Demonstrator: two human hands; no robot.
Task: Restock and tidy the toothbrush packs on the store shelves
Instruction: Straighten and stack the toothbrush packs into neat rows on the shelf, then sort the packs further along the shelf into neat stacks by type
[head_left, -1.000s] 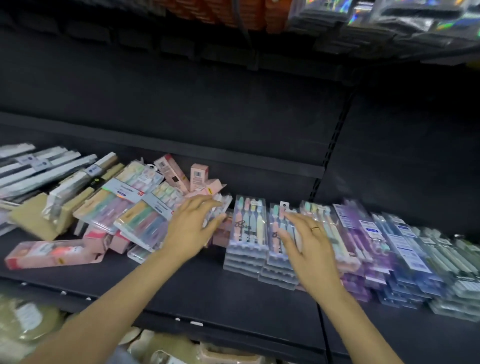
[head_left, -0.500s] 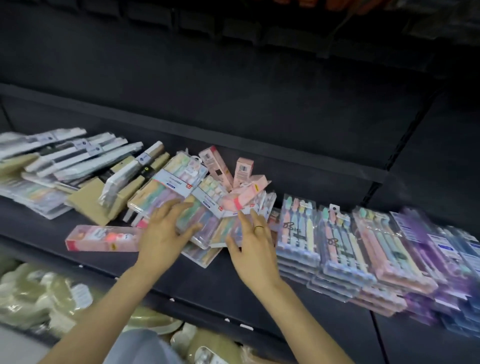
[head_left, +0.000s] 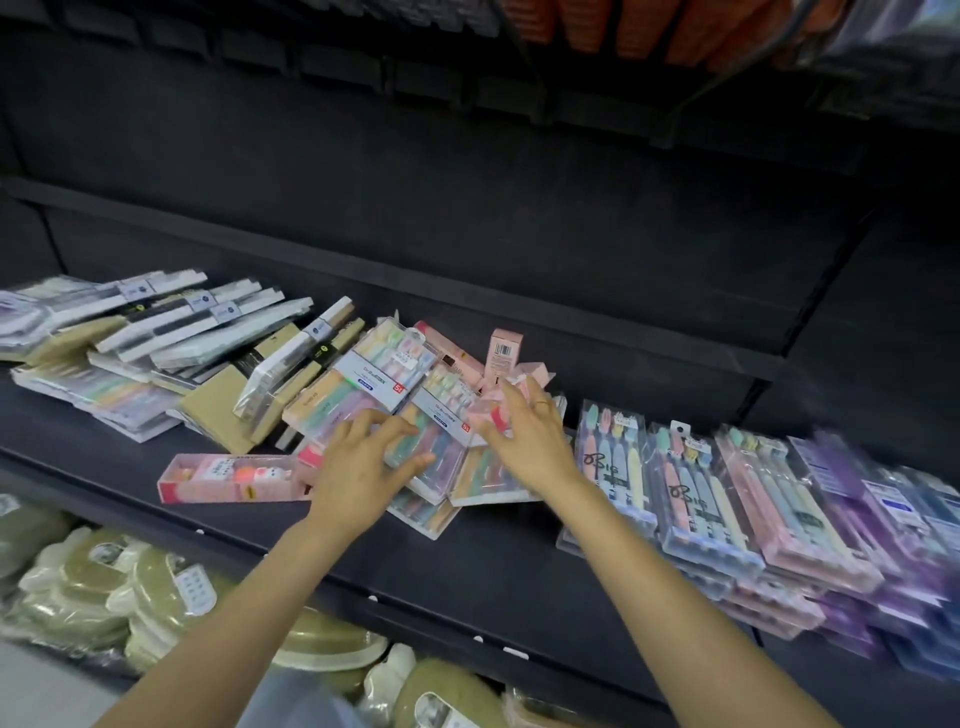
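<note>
A jumbled heap of clear pastel toothbrush packs (head_left: 384, 374) lies mid-shelf, mixed with small pink boxes (head_left: 506, 348). My left hand (head_left: 358, 467) rests with bent fingers on a pastel pack (head_left: 441, 457) at the front of the heap. Just to its right, my right hand (head_left: 530, 447) pinches a small pink box with a red end (head_left: 488, 415) between thumb and fingers. A long pink box (head_left: 228, 475) lies flat, left of my left hand. Neat stacks of pastel packs (head_left: 613, 467) and pink packs (head_left: 769, 509) sit to the right.
White and black packs (head_left: 182, 322) and kraft boxes (head_left: 218, 410) are piled at the left. Purple and blue packs (head_left: 852, 499) fill the far right, blurred. The black shelf (head_left: 467, 571) shows bare front room. Green bagged goods (head_left: 104, 582) lie on the shelf below.
Both hands have shifted left from the neat stacks to the jumbled heap. My right hand now holds a small pink box; my left hand slid onto the front pastel pack.
</note>
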